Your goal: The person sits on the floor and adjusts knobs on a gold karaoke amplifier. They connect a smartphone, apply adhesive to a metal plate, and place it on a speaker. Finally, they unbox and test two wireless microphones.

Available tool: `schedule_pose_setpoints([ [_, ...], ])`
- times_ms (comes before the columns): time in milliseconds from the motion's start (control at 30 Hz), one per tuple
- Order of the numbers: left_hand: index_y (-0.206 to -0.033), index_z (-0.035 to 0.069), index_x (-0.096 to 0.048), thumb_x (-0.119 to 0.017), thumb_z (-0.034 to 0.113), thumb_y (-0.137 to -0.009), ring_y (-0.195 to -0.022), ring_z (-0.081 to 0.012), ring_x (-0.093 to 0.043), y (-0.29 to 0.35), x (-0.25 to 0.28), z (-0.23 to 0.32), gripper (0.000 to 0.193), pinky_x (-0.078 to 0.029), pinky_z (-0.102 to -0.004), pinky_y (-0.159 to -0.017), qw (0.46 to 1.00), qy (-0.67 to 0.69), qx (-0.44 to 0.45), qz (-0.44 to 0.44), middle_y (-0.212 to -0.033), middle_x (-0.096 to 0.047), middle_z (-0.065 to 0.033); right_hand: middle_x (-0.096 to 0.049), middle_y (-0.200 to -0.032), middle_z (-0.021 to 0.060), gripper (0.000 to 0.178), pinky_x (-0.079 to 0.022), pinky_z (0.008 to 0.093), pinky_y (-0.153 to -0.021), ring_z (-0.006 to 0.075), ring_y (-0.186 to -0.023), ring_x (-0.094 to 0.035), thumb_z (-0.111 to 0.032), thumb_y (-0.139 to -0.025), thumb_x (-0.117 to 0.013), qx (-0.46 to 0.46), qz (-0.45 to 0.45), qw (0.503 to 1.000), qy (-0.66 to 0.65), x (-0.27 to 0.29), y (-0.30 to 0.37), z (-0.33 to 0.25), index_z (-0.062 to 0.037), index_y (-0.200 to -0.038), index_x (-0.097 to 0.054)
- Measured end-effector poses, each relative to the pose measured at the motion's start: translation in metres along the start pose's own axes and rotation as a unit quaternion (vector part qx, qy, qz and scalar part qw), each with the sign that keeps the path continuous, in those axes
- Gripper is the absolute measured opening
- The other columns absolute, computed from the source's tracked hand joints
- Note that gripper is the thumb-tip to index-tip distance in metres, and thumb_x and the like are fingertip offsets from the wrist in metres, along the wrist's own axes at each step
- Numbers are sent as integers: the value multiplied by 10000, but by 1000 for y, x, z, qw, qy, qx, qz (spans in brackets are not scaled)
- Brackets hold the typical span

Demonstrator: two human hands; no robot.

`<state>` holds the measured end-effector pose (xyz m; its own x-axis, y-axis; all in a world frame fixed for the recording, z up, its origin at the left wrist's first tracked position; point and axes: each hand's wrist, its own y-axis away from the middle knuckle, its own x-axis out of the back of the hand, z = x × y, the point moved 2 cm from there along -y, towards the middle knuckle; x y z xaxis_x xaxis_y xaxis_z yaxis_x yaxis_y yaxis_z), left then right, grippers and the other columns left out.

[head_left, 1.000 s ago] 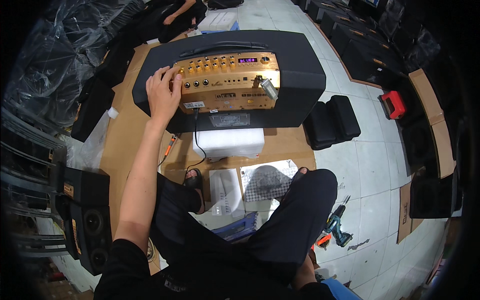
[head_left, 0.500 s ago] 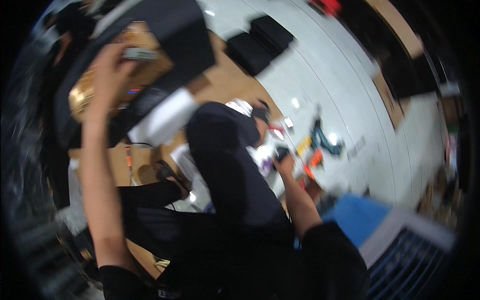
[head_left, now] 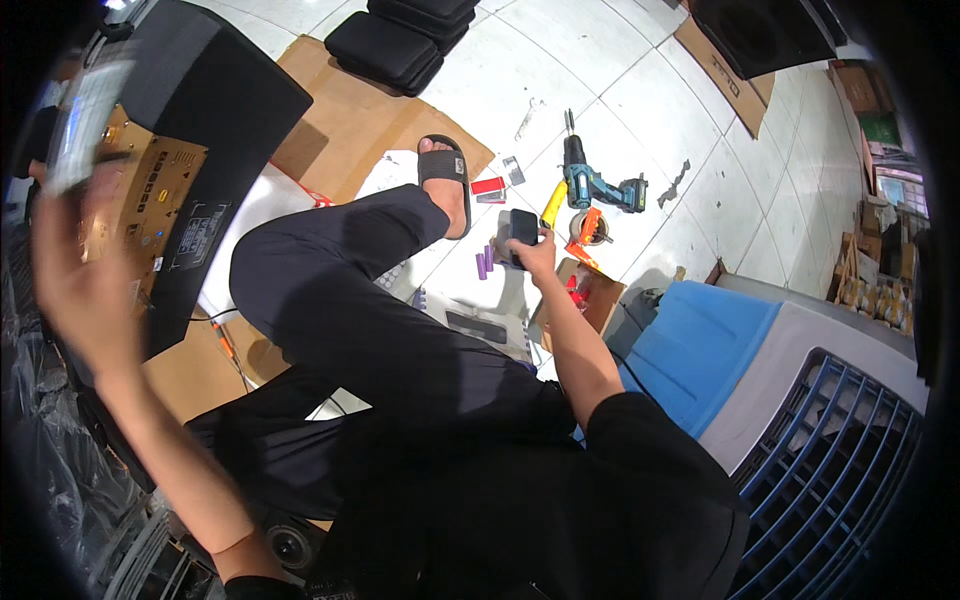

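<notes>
My left hand [head_left: 85, 285] is raised in front of the gold control panel [head_left: 165, 185] of a black speaker cabinet [head_left: 230, 85]. Motion smears its fingers, and a pale streak runs above them, so I cannot make out what it holds. My right hand [head_left: 540, 258] is closed around a small dark phone-like device [head_left: 522, 230] above the tiled floor. Beside that device lie purple cylindrical battery cells [head_left: 484, 262] and a flat red item [head_left: 488, 186]. A teal cordless drill [head_left: 600, 187] rests beyond my right hand, next to an orange-handled tool [head_left: 590, 226].
An open cardboard box [head_left: 600, 297] with red items stands by my right forearm. At the right is a blue-and-grey unit with a grille [head_left: 835, 430]. Black padded pieces [head_left: 390, 48] lie on cardboard [head_left: 440, 118] at the far side. My sandalled foot [head_left: 443, 185] is mid-floor.
My left hand has moved left and nearer; the small grey-green device seen in it before is now lost in blur. My right hand has shifted slightly left and nearer. The view has turned and sharpened.
</notes>
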<state>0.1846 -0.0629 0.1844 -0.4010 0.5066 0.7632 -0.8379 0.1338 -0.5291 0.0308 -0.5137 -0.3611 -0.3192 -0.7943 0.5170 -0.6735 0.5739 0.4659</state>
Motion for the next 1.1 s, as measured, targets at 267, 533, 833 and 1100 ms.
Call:
schedule_pose_setpoints([
  [267,-1090,-2,-697,-722,359,-912,-974,-443,-687,119,-251,96,403,-547,-491,-845,821,66,-51,-565,-987,-717,-275,-651,-1201,119,702,-626,311,-643,261,-976,-738,-61,-923,-729,-36,-370,746,-553,77,44,-123,-194,-1511,-371],
  [533,-1048,-17,-746,-754,376,-890,-1040,-385,-723,178,-371,87,424,-571,-477,-901,706,26,-59,-705,-1107,-732,-255,-493,-1435,323,975,-664,324,-780,403,-1170,-675,122,-860,-642,105,-377,728,-562,113,83,-219,-215,-1629,-146],
  [833,-1295,42,-628,-670,317,-980,-1092,-383,-701,145,-313,92,420,-550,-488,-931,738,-78,-6,-670,-1146,-733,-186,-507,-1428,309,1091,-663,413,-856,438,-1199,-653,70,-828,-693,122,-401,739,-527,118,105,-245,-239,-1641,-35],
  [1100,-1336,16,-615,-668,106,-985,-1081,-234,-709,87,-95,103,367,-554,-355,-922,860,389,51,-325,-1171,-717,-143,-483,-1452,339,1123,-650,478,-834,506,-1224,-621,-4,-760,-719,240,-471,703,-475,95,167,-364,-241,-1637,-58],
])
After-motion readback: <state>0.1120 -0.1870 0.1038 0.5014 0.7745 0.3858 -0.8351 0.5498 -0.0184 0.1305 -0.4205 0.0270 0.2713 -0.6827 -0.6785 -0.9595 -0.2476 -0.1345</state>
